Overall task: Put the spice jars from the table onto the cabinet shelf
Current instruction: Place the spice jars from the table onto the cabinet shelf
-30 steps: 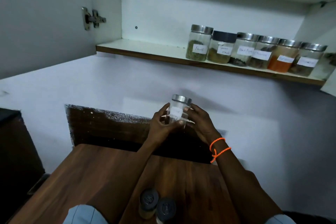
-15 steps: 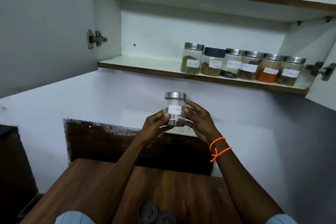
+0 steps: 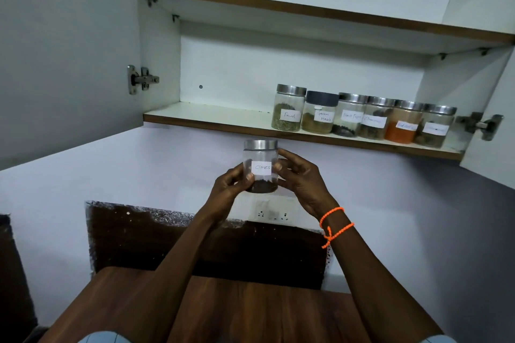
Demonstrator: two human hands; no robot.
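Both the left hand (image 3: 231,186) and right hand (image 3: 302,179) grip the cloves jar (image 3: 260,166) mid-carry, fingers curled round it; next, lift toward twelve o'clock onto the shelf (image 3: 211,117), left of the fennel jar (image 3: 288,112).

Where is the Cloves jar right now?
In the head view the Cloves jar is centre frame, held upright between the left hand and right hand, just below the shelf edge, left of the Fennel jar.
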